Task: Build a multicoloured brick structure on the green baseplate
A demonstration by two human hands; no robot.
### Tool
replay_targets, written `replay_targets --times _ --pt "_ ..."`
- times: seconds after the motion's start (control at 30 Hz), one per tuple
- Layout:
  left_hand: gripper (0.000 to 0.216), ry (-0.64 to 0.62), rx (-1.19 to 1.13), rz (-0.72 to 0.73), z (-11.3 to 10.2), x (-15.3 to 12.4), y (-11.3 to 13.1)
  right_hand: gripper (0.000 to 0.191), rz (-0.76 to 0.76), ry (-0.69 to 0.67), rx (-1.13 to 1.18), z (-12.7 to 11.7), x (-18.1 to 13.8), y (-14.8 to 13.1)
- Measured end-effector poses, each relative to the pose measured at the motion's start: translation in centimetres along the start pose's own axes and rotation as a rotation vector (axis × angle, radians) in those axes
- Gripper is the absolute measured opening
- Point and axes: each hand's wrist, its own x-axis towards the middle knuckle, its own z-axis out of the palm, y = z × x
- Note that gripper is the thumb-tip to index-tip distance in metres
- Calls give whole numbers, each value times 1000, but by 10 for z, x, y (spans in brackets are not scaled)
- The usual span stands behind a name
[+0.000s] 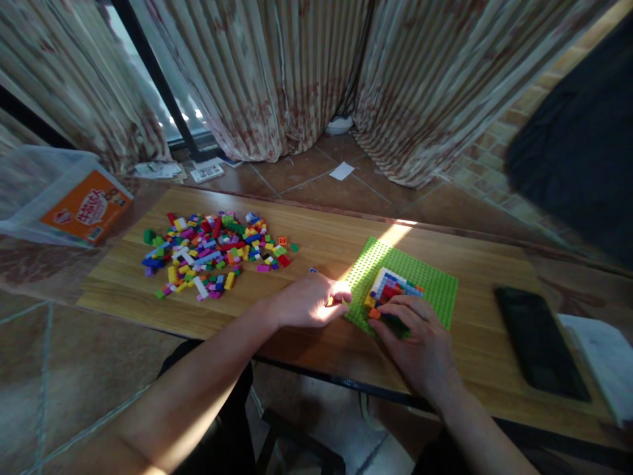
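A green studded baseplate (435, 284) lies on the wooden table (321, 244), with a small patch of coloured bricks (390, 285) built on its near left part. My right hand (420, 343) rests on the plate's near edge, fingers curled and pressing on an orange brick (374, 314) at the edge of the patch. My left hand (309, 302) lies just left of the plate, fingers closed around a small red and yellow brick (332, 301). A loose heap of coloured bricks (212, 251) is spread on the table's left half.
A black phone (539, 343) lies at the table's right, beside a white object (608, 359). A clear plastic bag with an orange box (84, 206) sits at the left on the floor. Curtains (267, 72) and papers (208, 171) lie behind. A dark blurred shape (578, 145) fills the upper right.
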Motion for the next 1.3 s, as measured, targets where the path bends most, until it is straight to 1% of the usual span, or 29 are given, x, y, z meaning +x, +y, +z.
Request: replay_targets --times 0.13,0.23,0.4,0.5,0.6,0.7,0.9,1.1,1.3 --pt "14 52 134 -17 -4 1 -12 12 -7 28 -24 5 2 -2" --pt "16 76 178 -26 -2 1 -13 12 -5 57 -28 7 6 -4" --pt "25 97 205 19 12 4 -6 14 22 85 -57 14 11 -4" --pt "30 138 217 36 23 7 -4 16 65 91 -62 17 12 -3" --pt "32 163 244 67 33 9 -5 16 86 88 -59 17 13 -3" --pt "32 178 265 55 39 11 -3 16 78 85 -55 16 13 -4" --pt "31 228 286 4 42 12 4 18 78 85 -53 14 12 -4" --pt "30 282 309 21 45 12 4 11 43 64 -30 12 13 -4" --pt "30 298 323 23 48 14 3 11 47 65 -33 13 14 -4"
